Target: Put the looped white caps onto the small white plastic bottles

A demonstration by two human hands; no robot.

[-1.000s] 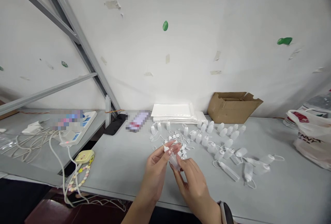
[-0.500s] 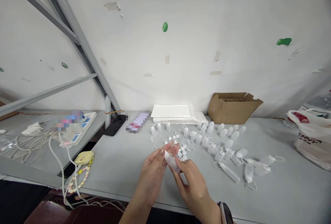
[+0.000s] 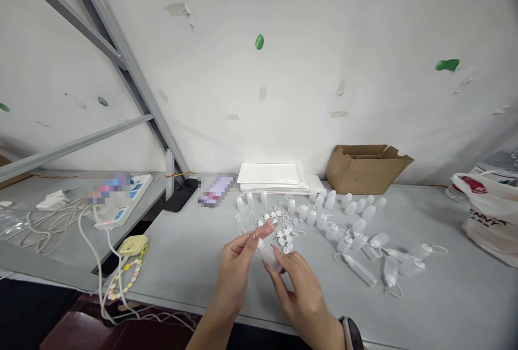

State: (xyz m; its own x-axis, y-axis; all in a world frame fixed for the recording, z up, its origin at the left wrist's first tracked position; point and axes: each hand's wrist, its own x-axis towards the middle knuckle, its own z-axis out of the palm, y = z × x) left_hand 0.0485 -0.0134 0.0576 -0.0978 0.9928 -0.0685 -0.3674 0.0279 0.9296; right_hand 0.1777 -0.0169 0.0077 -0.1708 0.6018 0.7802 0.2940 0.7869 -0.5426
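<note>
My right hand [image 3: 301,282] grips the body of a small translucent plastic squeeze bottle [image 3: 268,256] between thumb and fingers. The bottle is tilted, with its white top end up and to the left. My left hand [image 3: 237,263] pinches that top end with thumb and forefinger, its other fingers partly stretched out behind. The fingertips hide most of the cap. Just beyond my hands lies a loose pile of small white caps [image 3: 284,235] with thin cords. To the right, many similar bottles [image 3: 332,232] stand or lie, some with looped cords.
White flat sheets [image 3: 271,173] are stacked against the wall, beside a brown cardboard box [image 3: 360,177]. A white plastic bag [image 3: 489,215] stands at the far right. At left are dark and light phones, a power strip [image 3: 135,199], tangled cables and a yellow case [image 3: 133,245] with a beaded strap.
My left thumb and forefinger have closed over the bottle's top end, and the left fingers have curled in. The bottle has shifted slightly; my right hand keeps its hold.
</note>
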